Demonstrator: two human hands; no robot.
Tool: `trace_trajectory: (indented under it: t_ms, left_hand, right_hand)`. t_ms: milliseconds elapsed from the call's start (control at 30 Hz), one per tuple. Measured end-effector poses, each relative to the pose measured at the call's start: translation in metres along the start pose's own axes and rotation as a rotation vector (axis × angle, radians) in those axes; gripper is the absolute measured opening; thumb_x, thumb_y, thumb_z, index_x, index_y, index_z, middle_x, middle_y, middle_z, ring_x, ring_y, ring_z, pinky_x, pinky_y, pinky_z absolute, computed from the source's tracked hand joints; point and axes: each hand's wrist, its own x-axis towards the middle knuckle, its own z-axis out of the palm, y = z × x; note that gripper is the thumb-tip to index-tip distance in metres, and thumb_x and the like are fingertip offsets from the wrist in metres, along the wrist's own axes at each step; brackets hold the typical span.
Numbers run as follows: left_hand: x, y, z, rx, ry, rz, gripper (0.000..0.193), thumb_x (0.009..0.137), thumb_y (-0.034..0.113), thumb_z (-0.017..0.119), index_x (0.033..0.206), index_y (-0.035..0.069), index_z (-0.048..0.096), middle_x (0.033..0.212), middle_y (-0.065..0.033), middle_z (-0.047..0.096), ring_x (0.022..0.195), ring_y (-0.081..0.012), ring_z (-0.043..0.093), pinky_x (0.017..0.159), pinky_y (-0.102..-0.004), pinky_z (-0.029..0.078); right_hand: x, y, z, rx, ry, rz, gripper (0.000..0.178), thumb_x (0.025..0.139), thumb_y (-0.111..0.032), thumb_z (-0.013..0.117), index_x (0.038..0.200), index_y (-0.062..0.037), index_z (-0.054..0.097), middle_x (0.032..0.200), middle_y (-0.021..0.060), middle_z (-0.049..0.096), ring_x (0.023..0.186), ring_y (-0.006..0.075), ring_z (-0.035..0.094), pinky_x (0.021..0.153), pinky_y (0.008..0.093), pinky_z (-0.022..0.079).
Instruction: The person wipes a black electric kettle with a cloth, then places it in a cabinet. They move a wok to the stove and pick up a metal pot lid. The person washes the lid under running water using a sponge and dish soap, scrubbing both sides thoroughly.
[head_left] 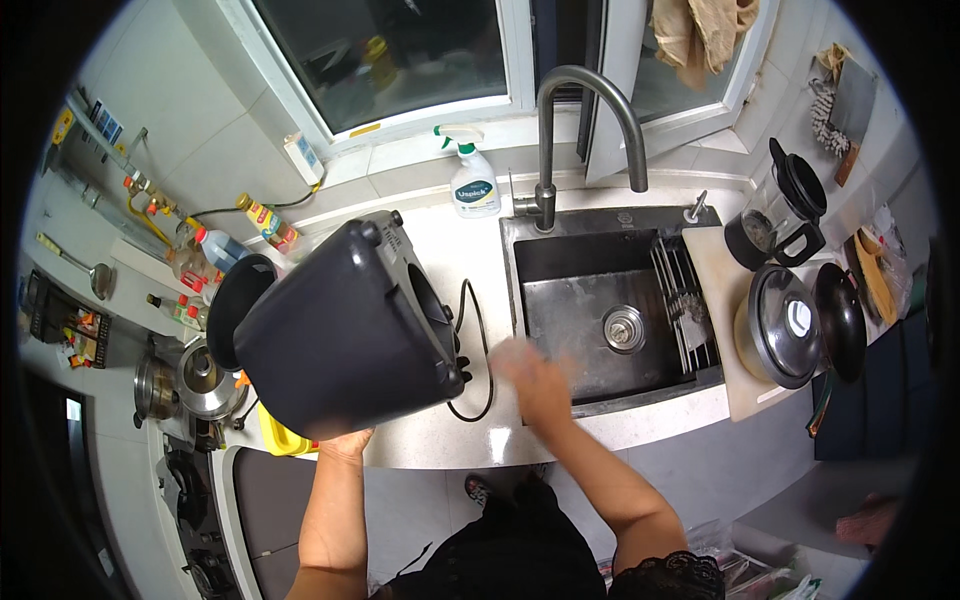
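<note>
A large black kitchen appliance (335, 330) with rounded sides, small feet and a power cord (488, 375) is tipped over above the left part of the counter; it looks like an air fryer body. My left hand (345, 443) holds it from below at its near edge, with most of the fingers hidden under it. My right hand (535, 380) is in the air by the left front edge of the sink, apart from the appliance. Motion smears its fingers. A yellow item (283, 437) shows partly below the appliance beside my left hand.
A dark sink (570, 330) with a tall faucet (545, 140) and a rack (685, 310) lies to the right. Behind stands a spray bottle (474, 185). A lidded pot (782, 325) and a blender jug (785, 205) stand far right; bottles (265, 225) and pots (208, 380) are left.
</note>
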Motion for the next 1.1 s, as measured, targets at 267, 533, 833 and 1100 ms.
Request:
trace_trajectory:
  t_ms: [267,533,833,1100]
  left_hand:
    - [-0.006,-0.008,0.020,0.066,0.304,0.144,0.050,0.089,0.043,0.051,0.122,0.006,0.056,0.125,-0.0149,0.057,0.114,-0.0353,0.055,0.096,-0.0513,0.045]
    - [0.000,-0.007,0.028,0.278,0.230,0.148,0.040,0.088,0.033,0.059,0.116,0.006,0.059,0.116,-0.0115,0.063,0.102,-0.0295,0.062,0.089,-0.0456,0.052]
    - [-0.006,0.028,0.038,0.465,0.346,0.158,0.032,0.085,0.020,0.052,0.108,-0.001,0.059,0.104,-0.0148,0.065,0.090,-0.0289,0.066,0.077,-0.0415,0.057]
    - [0.002,0.019,0.076,0.598,0.333,-0.119,0.042,0.068,0.008,0.047,0.106,-0.009,0.054,0.101,-0.0211,0.064,0.085,-0.0328,0.067,0.074,-0.0437,0.059]
  right_hand:
    - [-0.104,0.100,-0.055,-0.389,-0.360,0.165,0.049,0.073,0.000,0.054,0.116,-0.0233,0.060,0.115,0.0127,0.055,0.080,0.0311,0.054,0.070,0.0423,0.046]
    - [-0.081,0.016,-0.056,0.108,-0.194,-0.017,0.042,0.075,-0.005,0.058,0.112,-0.0259,0.060,0.112,0.0100,0.061,0.082,0.0299,0.062,0.063,0.0390,0.051]
    - [-0.164,0.127,-0.107,-0.492,-0.094,0.260,0.041,0.077,0.001,0.055,0.111,-0.0210,0.061,0.117,0.0141,0.053,0.092,0.0337,0.053,0.076,0.0438,0.047]
    - [-0.177,0.085,-0.070,-0.562,0.027,0.557,0.044,0.077,-0.003,0.059,0.115,-0.0243,0.062,0.122,0.0155,0.051,0.096,0.0365,0.049,0.085,0.0445,0.043]
